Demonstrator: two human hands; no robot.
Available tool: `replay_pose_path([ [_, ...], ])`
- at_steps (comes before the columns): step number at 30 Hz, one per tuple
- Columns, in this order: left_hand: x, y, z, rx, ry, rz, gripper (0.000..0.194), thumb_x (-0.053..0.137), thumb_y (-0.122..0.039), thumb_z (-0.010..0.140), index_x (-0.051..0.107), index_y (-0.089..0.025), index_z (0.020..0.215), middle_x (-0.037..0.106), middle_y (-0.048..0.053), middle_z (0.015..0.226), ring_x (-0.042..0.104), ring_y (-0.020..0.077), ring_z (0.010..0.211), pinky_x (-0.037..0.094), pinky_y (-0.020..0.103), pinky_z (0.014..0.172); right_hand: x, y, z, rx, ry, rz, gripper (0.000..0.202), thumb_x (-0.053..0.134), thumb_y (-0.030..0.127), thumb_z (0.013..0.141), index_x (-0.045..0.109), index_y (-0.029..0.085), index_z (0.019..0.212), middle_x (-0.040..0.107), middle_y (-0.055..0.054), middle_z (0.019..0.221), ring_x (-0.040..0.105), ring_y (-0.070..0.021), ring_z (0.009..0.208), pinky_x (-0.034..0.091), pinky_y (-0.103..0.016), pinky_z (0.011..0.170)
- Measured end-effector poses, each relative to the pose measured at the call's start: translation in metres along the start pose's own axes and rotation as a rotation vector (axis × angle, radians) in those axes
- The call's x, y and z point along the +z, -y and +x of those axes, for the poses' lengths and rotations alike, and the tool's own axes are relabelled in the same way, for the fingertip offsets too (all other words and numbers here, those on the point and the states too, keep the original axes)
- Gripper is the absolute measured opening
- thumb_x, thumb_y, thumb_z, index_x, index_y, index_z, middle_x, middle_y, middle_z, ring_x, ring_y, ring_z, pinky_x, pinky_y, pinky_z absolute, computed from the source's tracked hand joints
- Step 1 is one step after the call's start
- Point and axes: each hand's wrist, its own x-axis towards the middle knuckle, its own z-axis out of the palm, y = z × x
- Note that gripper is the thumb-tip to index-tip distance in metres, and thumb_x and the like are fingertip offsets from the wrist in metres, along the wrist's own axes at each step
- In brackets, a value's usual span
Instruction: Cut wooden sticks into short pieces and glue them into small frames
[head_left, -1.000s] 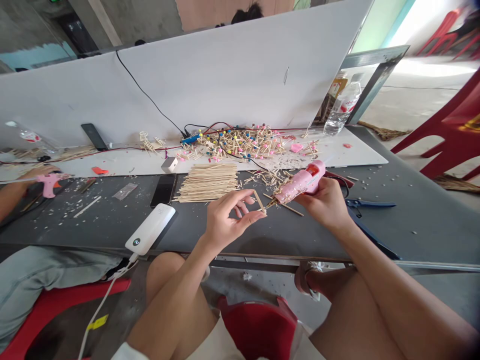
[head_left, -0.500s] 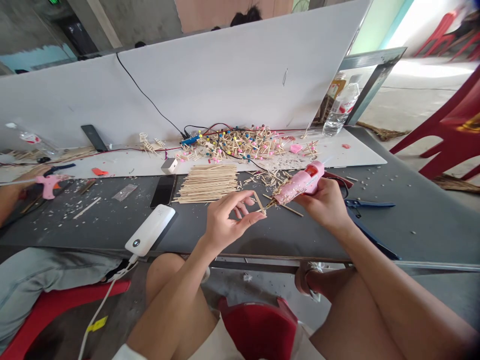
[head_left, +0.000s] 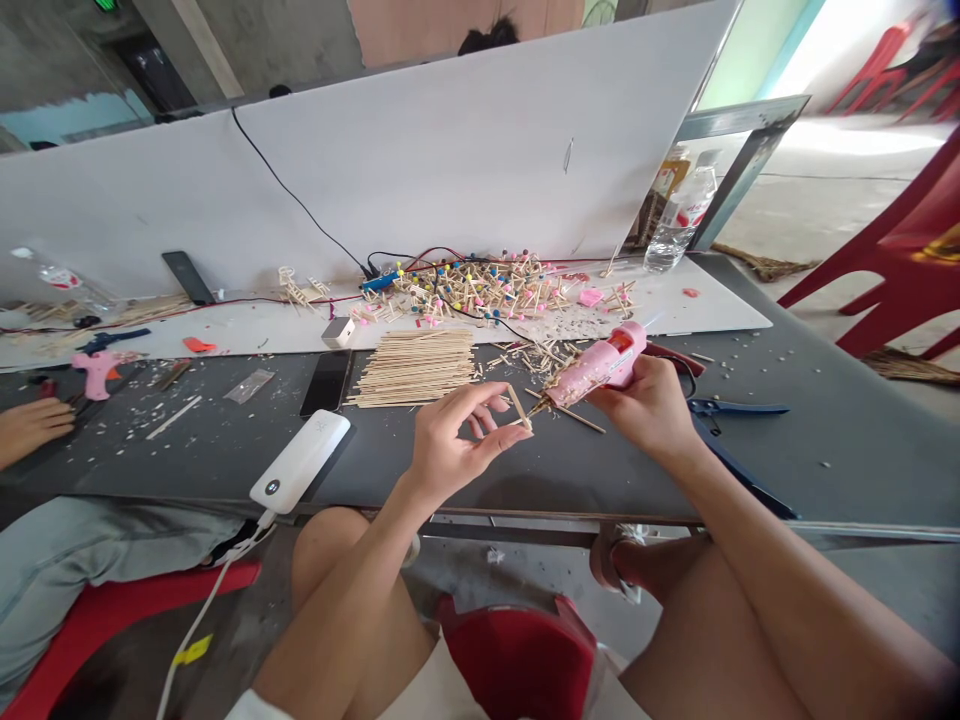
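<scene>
Between thumb and index finger, my left hand grips small joined wooden sticks that meet at a corner. My right hand is wrapped round a pink glue gun, its nozzle touching or nearly touching that corner. Behind my left hand lies a row of thin wooden sticks. Further back is a heap of short stick pieces with coloured balls. Short cut sticks are scattered behind the nozzle.
Blue-handled pliers lie right of my right hand. A white power bank and a dark phone are at the left. Another person's hand rests at far left near a second pink glue gun. A bottle stands back right.
The other person's hand at far left has moved nearer and lower, away from the second glue gun. My hands and the glue gun have hardly moved.
</scene>
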Motion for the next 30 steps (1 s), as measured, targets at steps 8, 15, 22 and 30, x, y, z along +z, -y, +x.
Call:
replay_pose_path([
  [8, 0.0004, 0.0006, -0.0006, 0.006, 0.008, -0.005, 0.038, 0.077, -0.04, 0.08, 0.067, -0.017, 0.108, 0.072, 0.004, 0.084, 0.063, 0.0088, 0.058, 0.055, 0.02, 0.053, -0.0017, -0.0011, 0.0004, 0.02, -0.004, -0.005, 0.035, 0.067, 0.026, 0.06, 0.033, 0.022, 0.052, 0.031, 0.004, 0.049, 0.025, -0.0086, 0.049, 0.019, -0.027, 0.044],
  [15, 0.0, 0.0005, -0.0001, 0.015, 0.016, -0.007, 0.038, 0.077, -0.04, 0.079, 0.067, -0.017, 0.108, 0.072, 0.004, 0.083, 0.063, 0.0086, 0.058, 0.055, 0.019, 0.053, -0.0013, 0.0018, 0.0005, 0.006, -0.001, -0.013, 0.033, 0.065, 0.027, 0.06, 0.034, 0.022, 0.05, 0.03, 0.004, 0.049, 0.025, -0.008, 0.049, 0.018, -0.026, 0.044],
  [22, -0.0001, 0.0009, -0.0007, 0.018, 0.017, -0.01, 0.039, 0.078, -0.039, 0.078, 0.067, -0.017, 0.108, 0.072, 0.004, 0.084, 0.063, 0.0086, 0.058, 0.054, 0.019, 0.053, -0.0008, 0.0019, 0.0008, 0.02, -0.015, -0.015, 0.034, 0.066, 0.027, 0.059, 0.033, 0.022, 0.05, 0.03, 0.005, 0.048, 0.024, -0.0078, 0.048, 0.018, -0.025, 0.043],
  [30, -0.0004, 0.0001, -0.0004, 0.023, 0.031, -0.006, 0.04, 0.077, -0.041, 0.079, 0.066, -0.017, 0.108, 0.072, 0.004, 0.084, 0.063, 0.009, 0.058, 0.054, 0.02, 0.052, -0.0007, -0.0002, 0.0014, 0.023, -0.018, -0.009, 0.031, 0.067, 0.026, 0.058, 0.036, 0.021, 0.052, 0.031, 0.005, 0.049, 0.026, -0.0083, 0.049, 0.019, -0.026, 0.044],
])
